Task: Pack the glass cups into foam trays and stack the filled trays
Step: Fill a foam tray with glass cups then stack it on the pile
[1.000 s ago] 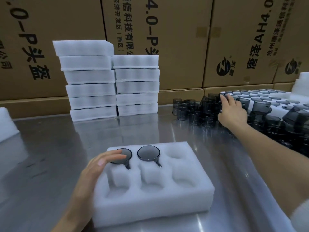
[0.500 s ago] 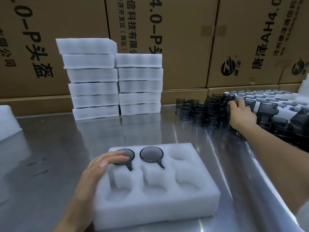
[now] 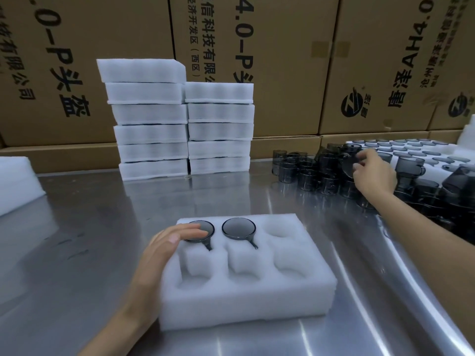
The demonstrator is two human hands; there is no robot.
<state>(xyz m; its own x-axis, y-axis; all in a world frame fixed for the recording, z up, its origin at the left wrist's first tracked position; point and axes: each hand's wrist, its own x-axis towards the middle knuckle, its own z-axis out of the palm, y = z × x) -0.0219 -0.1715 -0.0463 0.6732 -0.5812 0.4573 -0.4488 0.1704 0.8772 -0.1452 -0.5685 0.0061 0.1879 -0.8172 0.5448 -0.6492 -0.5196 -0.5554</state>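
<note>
Glass cups, dark and smoky, crowd the steel table at about two o'clock from the foam tray, which sits near the person at the table's front. Two cups are already seated upside down in the tray's far row, one at eleven o'clock of the tray and one at twelve, each with its handle lying in a slot; the far pocket at one o'clock and the three near pockets are unfilled. The left hand rests with straight, relaxed fingers on the tray's left edge, fingertips touching the rim of the left seated cup, steadying the foam. The right hand reaches into the pile and its fingers curl around a cup, which looks tilted among its neighbours. The step in hand appears to be fetching the third cup. Next, that cup likely needs lifting free without knocking the others, turning mouth down, and lowering into the one o'clock pocket with its handle lined up to the slot. Filled trays stand in two stacks at eleven o'clock, against cardboard boxes.
</note>
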